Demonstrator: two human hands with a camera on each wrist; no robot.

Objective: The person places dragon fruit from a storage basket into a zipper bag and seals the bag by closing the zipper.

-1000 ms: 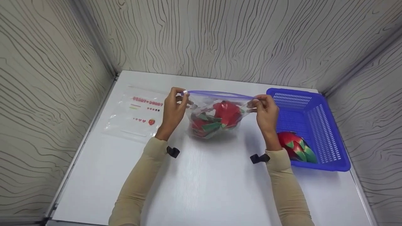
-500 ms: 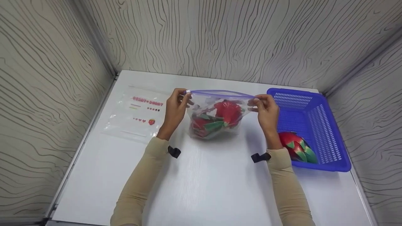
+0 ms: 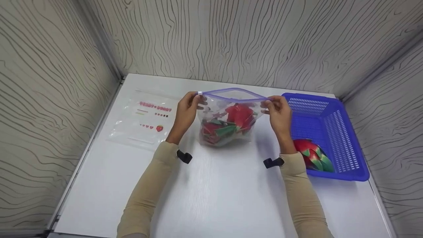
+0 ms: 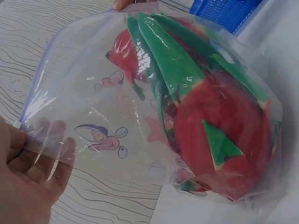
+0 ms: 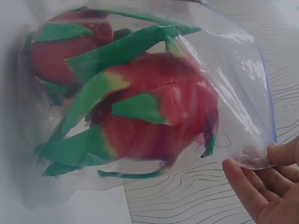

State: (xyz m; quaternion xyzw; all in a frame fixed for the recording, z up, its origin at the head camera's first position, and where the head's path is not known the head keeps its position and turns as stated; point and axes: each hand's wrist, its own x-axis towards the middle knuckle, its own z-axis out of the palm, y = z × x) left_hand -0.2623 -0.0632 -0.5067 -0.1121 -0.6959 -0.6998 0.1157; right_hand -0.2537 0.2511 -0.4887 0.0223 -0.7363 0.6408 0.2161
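A clear zip bag (image 3: 228, 138) with a purple rim and a white slider stands mid-table, its mouth parted. Inside lie two red dragon fruits with green scales; one dragon fruit (image 4: 219, 135) fills the left wrist view, and another dragon fruit (image 5: 154, 107) shows large in the right wrist view. My left hand (image 3: 186, 110) pinches the bag's left top corner by the slider. At the right top corner, my right hand (image 3: 281, 112) pinches the rim between thumb and fingers. Small cartoon prints show on the bag's side.
A blue plastic basket (image 3: 347, 138) stands at the right, holding one more dragon fruit (image 3: 312, 154) near its front. Flat on the left of the white table (image 3: 205, 195) lies a clear bag (image 3: 145, 120) with strawberry prints. Wood-patterned walls (image 3: 231, 43) enclose the back and sides.
The bag's mouth has widened from a narrow slit to a diamond-shaped gap. Both hands have risen slightly, and the left has shifted a little right. The basket and flat bag stay put.
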